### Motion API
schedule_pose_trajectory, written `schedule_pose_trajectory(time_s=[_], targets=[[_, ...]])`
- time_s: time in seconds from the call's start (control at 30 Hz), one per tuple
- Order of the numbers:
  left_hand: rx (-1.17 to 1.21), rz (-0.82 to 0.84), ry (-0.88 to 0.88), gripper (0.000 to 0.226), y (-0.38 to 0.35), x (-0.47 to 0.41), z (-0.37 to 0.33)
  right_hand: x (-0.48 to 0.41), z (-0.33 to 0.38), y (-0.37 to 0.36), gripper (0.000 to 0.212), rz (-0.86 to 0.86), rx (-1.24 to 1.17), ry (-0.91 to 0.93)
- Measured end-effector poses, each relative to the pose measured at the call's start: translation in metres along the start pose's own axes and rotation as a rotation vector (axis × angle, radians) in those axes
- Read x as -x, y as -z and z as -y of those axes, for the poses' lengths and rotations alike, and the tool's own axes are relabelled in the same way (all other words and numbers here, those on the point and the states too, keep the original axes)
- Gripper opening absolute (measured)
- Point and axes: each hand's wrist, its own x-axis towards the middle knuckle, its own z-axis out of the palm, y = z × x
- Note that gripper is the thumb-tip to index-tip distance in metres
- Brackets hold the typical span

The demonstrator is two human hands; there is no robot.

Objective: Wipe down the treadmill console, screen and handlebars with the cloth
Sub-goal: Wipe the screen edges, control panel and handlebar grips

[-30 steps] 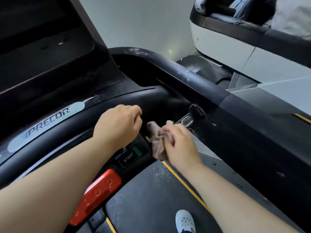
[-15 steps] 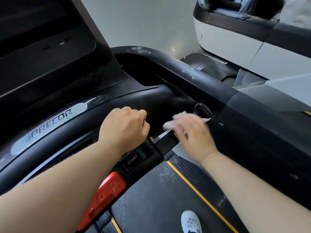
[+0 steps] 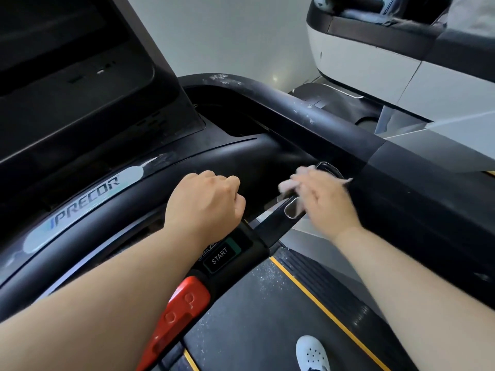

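A black treadmill console (image 3: 88, 194) with a silver Precor badge curves across the left. Its dark screen (image 3: 67, 49) rises at the upper left. My left hand (image 3: 206, 202) is a closed fist resting on the console's front bar, nothing visible in it. My right hand (image 3: 324, 202) presses a pale pinkish cloth (image 3: 290, 183) onto a short black grip with metal sensor plates (image 3: 281, 220); the cloth shows only at my fingertips. The scuffed black right handlebar (image 3: 308, 116) runs just behind.
A START button (image 3: 219, 255) and a red stop clip (image 3: 176, 314) sit below my left wrist. The dark belt (image 3: 267, 317) with a yellow edge line lies below, with my white shoe (image 3: 312, 353) on it. A white-and-black machine (image 3: 375, 57) stands at the upper right.
My right hand with the cloth has risen from under the grip onto its top near the side rail and spread flatter. My left fist has stayed on the console bar.
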Motion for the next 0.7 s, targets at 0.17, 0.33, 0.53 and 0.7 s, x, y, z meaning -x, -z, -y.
schedule_pose_trajectory(time_s=[0.17, 0.33, 0.53, 0.7], targets=[[-0.007, -0.029, -0.011, 0.025, -0.003, -0.001, 0.001, 0.017, 0.031, -0.017, 0.029, -0.152, -0.057, -0.191], [-0.014, -0.023, -0.022, 0.024, -0.004, -0.001, 0.001, 0.074, 0.075, -0.037, 0.038, -0.066, -0.164, -0.032], [-0.034, -0.006, -0.009, 0.032, -0.004, -0.001, 0.001, 0.031, 0.068, -0.03, 0.054, -0.178, -0.466, -0.735], [-0.04, -0.009, -0.014, 0.03, -0.004, 0.0, 0.001, 0.034, 0.112, -0.037, 0.038, -0.289, -0.793, -1.18]])
